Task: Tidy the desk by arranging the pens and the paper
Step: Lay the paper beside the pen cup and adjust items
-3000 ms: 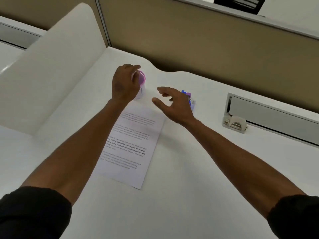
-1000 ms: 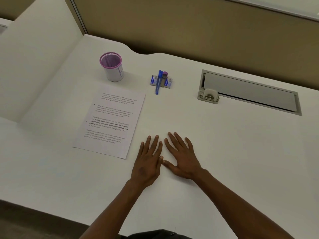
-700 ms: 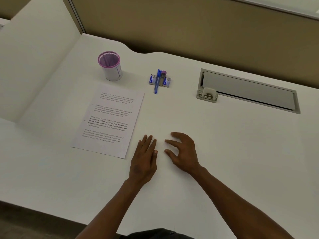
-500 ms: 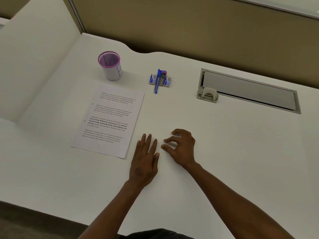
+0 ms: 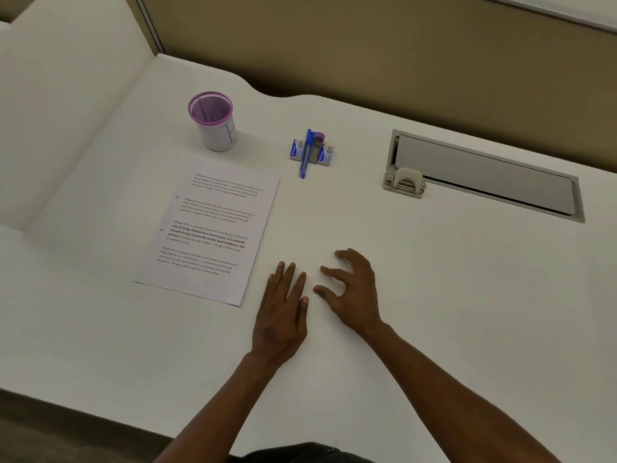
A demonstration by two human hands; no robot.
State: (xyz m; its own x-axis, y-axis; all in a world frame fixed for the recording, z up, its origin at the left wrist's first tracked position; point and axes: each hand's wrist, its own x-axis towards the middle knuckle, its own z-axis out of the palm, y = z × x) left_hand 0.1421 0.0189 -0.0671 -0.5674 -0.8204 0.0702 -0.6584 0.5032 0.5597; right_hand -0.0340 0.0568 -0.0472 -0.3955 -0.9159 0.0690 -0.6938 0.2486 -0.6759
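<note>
Your left hand point(image 5: 282, 315) lies flat, your right hand point(image 5: 350, 289) hovers, fingers spread, nothing held. Pens point(image 5: 309, 152) sit at twelve o'clock, paper point(image 5: 210, 228) at ten; a hasty reach could roll them.

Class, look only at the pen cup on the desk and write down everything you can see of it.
The pen cup is a round container with a purple mesh-like rim and inside, and a white wrap round its outer wall bearing a thin blue line. It stands upright on the white desk, at the far left, just beyond the top edge of the printed paper without touching it. Faint dark lines show inside; whether they are pens is unclear. Neither hand touches it.
</note>
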